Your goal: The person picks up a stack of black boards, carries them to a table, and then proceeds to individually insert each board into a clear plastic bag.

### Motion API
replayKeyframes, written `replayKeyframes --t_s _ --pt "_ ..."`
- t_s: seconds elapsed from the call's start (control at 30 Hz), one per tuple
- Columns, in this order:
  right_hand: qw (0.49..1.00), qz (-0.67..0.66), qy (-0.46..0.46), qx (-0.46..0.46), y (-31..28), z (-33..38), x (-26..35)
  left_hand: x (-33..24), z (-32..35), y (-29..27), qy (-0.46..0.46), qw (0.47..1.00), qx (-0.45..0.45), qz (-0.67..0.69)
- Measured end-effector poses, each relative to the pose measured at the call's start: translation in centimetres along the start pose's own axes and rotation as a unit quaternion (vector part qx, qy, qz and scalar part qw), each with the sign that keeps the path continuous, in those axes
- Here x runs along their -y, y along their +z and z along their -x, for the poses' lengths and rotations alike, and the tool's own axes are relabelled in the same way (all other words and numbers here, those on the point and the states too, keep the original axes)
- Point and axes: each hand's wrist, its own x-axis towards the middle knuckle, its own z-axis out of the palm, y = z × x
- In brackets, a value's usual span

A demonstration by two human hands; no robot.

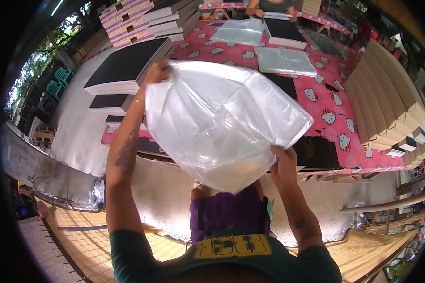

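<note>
both hands pinch one clear plastic bag, left hand at its top corner, right hand at its lower edge, stretching it taut above the pink counter.

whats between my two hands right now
In the head view, a large clear plastic bag stretches between the left hand and the right hand; both grip its edges.
</note>
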Motion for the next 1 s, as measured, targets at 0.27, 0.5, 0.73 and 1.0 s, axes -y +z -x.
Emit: replayKeyframes --t_s 0.27,0.5,0.73,1.0 --pt "0.99 -0.118 0.023 0.073 6.8 -0.9 -6.6 -0.9 -14.6 3.4 0.0 0.991 0.114 -0.07" --pt "0.941 -0.002 0.254 0.225 4.2 -0.3 -1.1 -7.7 -4.5 10.5 0.04 0.991 0.101 0.081" --pt "0.881 0.446 -0.16 -0.008 -7.7 -7.4 7.4 -7.5 13.3 14.2 -0.123 0.949 0.24 -0.165" --pt "0.901 0.433 -0.034 -0.003 -6.3 -8.0 5.1 -2.1 7.4 14.8 -0.209 0.937 0.281 0.0"
